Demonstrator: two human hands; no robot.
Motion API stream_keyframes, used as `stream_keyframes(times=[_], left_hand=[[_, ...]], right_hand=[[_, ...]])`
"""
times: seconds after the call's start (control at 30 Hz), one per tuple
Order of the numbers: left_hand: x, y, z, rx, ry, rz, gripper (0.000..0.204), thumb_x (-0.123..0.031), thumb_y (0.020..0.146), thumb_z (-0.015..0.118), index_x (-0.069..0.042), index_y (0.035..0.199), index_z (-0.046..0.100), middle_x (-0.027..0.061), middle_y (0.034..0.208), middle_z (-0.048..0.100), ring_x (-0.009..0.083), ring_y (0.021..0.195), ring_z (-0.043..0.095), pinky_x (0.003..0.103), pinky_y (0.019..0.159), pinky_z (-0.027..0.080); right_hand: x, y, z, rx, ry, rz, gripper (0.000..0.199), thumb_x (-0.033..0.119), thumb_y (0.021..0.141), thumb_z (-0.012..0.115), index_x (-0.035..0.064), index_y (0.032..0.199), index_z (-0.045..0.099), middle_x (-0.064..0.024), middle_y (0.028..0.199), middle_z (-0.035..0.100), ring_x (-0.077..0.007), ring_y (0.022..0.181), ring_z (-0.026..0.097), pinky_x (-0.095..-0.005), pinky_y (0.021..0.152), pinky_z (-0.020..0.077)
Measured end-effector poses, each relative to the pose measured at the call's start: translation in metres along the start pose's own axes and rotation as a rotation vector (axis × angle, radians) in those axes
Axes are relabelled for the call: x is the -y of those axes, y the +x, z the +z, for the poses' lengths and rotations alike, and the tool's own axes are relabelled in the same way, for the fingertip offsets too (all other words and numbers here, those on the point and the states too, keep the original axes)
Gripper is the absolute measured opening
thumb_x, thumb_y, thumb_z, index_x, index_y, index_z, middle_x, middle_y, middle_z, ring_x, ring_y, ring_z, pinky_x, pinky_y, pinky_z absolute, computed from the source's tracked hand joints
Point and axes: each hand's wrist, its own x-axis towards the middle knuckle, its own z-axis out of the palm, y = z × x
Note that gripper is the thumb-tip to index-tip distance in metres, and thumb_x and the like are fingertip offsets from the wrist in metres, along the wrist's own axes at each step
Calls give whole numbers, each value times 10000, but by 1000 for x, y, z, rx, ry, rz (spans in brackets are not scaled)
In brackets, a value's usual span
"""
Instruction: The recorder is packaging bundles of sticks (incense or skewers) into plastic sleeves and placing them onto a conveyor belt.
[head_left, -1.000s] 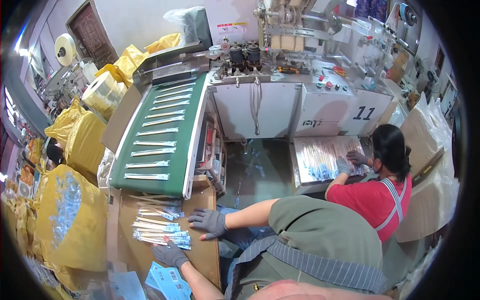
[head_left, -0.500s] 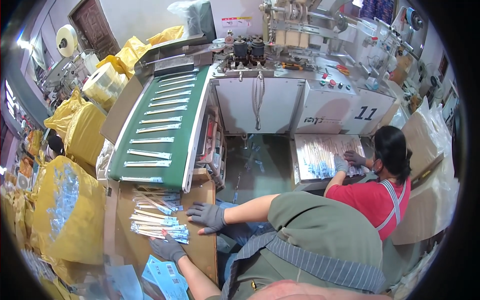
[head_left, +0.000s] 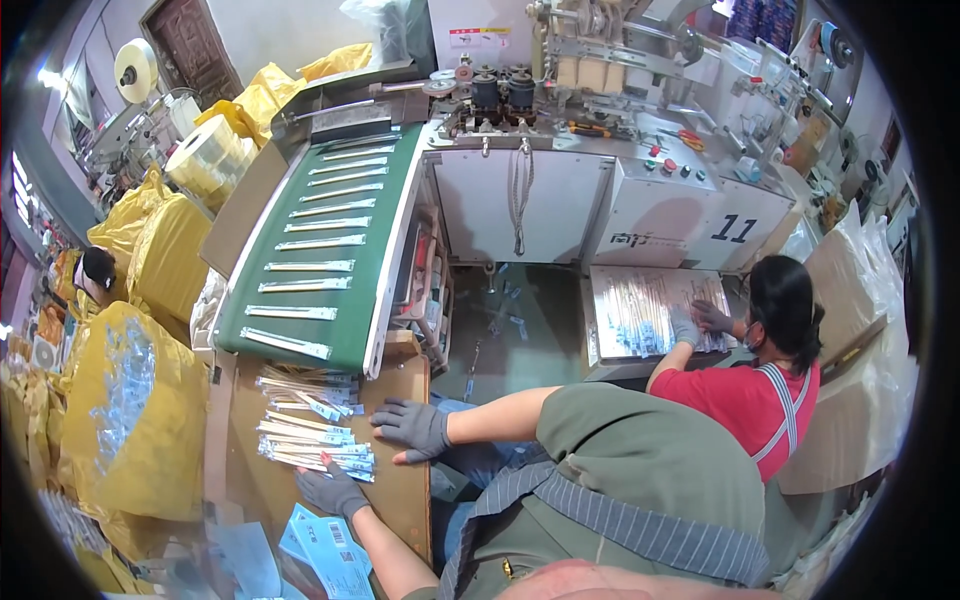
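Slim wrapped packets that look like chopsticks, pale with blue ends, lie in a loose pile (head_left: 312, 425) on the brown cardboard-topped table (head_left: 400, 500). My left hand (head_left: 335, 490), in a grey glove with bare fingertips, rests at the pile's near edge. Its fingers are extended and touch the lowest packets. To the right of the pile, my right hand (head_left: 412, 428) lies flat on the cardboard with fingers spread and nothing in it. Beyond the table a green conveyor belt (head_left: 270, 255) carries a row of the same packets. Blue printed sleeves (head_left: 330, 555) lie beside my left forearm.
Yellow bags (head_left: 140, 420) stand along the left, one holding blue-marked packets. At the right a co-worker in a red top (head_left: 735, 400) handles sticks on a metal tray (head_left: 615, 345). A machine cabinet (head_left: 525, 205) stands ahead, with shelving beside the belt.
The packets on the belt have moved toward me, and the one at its near end has left the belt at the pile. My hands have hardly moved.
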Motion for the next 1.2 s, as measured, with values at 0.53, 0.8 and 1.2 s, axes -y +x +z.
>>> stream_keyframes(times=[0.53, 0.8, 1.2], left_hand=[[-2, -3, -1, -46, 30, 25, 670, -466, 850, 573, 77, 1233, 486, 268, 1260, 511, 390, 1182, 473, 450, 1024, 338], [-4, -1, 0, -60, 35, 41, 649, -457, 850, 577, 77, 1210, 498, 262, 1242, 525, 382, 1179, 475, 455, 1023, 338], [-3, -2, -1, -65, 23, 61, 654, -473, 855, 569, 64, 1218, 491, 264, 1260, 511, 388, 1188, 464, 455, 1022, 333]], right_hand=[[4, 3, -4, 72, -27, 47, 595, 488, 772, 576, 36, 1152, 502, -188, 1252, 474, -371, 1175, 449, -511, 1044, 309], [3, 4, -8, 90, -26, 49, 609, 495, 790, 561, 31, 1180, 503, -189, 1261, 473, -365, 1184, 443, -508, 1047, 305], [3, 5, -8, 70, -13, 36, 597, 482, 781, 578, 30, 1164, 503, -194, 1237, 475, -371, 1185, 434, -507, 1045, 302]])
